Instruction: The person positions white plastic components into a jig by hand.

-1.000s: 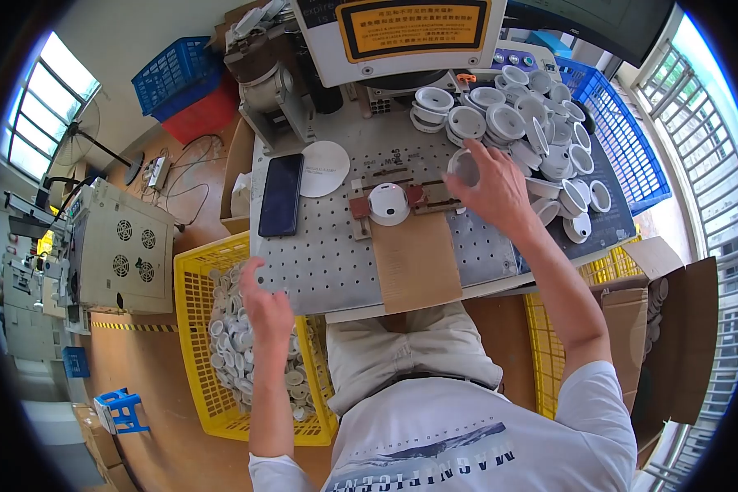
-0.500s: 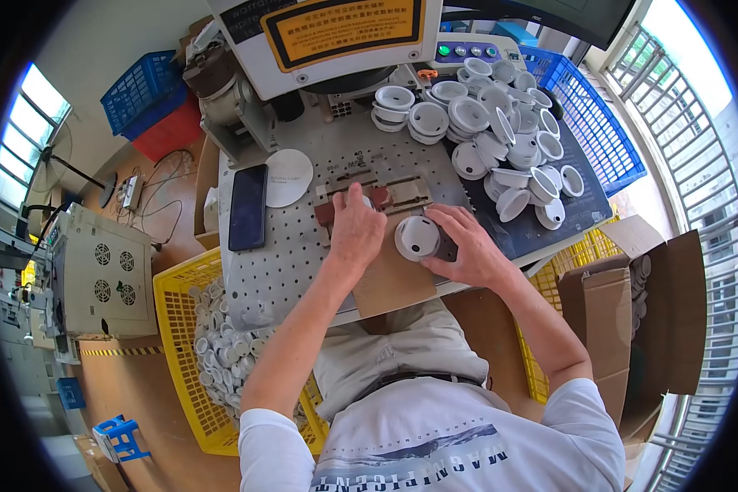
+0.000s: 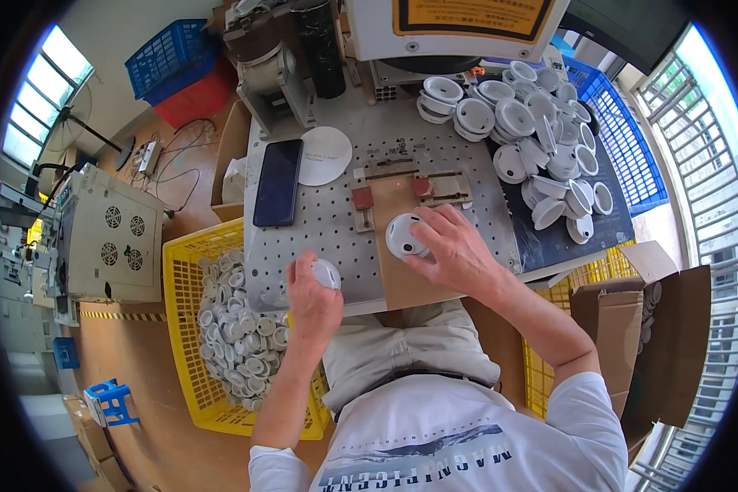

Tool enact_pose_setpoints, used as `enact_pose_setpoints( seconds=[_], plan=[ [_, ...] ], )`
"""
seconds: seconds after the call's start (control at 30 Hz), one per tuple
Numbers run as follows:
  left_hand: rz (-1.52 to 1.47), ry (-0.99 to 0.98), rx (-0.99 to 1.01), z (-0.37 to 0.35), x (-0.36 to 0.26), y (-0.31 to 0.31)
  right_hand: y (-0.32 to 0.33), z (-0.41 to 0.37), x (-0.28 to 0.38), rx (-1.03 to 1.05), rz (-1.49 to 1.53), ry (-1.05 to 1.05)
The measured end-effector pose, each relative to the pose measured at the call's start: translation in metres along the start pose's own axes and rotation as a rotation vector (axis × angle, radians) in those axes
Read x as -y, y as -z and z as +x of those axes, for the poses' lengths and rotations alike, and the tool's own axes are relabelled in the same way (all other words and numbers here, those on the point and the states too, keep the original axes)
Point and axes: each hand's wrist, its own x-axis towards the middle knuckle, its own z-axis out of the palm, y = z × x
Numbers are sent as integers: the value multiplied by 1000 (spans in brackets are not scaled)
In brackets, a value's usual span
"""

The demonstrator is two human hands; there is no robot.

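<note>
My left hand [image 3: 313,302] is closed round a white plastic cup lid [image 3: 328,275] at the table's front edge, over the near side of the yellow basket. Just in front of the fixture, my right hand [image 3: 457,250] grips a second white lid [image 3: 403,237], fingers at its right side; small dark holes show in its top. Beneath that lid runs a brown board strip [image 3: 402,283]. The metal fixture [image 3: 380,170] has two red blocks, and a small red light dot falls between them. No lid sits between the blocks.
White lids [image 3: 517,119] are piled on a dark mat [image 3: 541,246] at the right. A yellow basket [image 3: 180,328] full of lids stands at the left. A phone [image 3: 278,182] and white disc [image 3: 325,156] lie on the perforated table [image 3: 303,238]. The machine head [image 3: 435,45] hangs above.
My left hand has moved from the fixture back and left to the table edge, with a lid in it. My right hand has shifted its lid slightly nearer the fixture. The view has shifted.
</note>
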Motion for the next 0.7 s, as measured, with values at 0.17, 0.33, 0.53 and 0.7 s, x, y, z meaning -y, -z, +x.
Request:
enact_pose_setpoints(
  seconds=[0.17,0.33,0.53,0.7],
  plan=[
    [-18,59,-59,3,-4,-3,-8,23,-1,11,-11,76],
    [-11,31,-70,3,-2,-5,-7,33,-4,-5,-101,102],
    [-14,28,-78,5,-3,-3,-10,38,-6,-68,-103,106],
    [-17,18,-81,5,-3,-4,-11,45,-12,-52,-113,102]
  ],
)
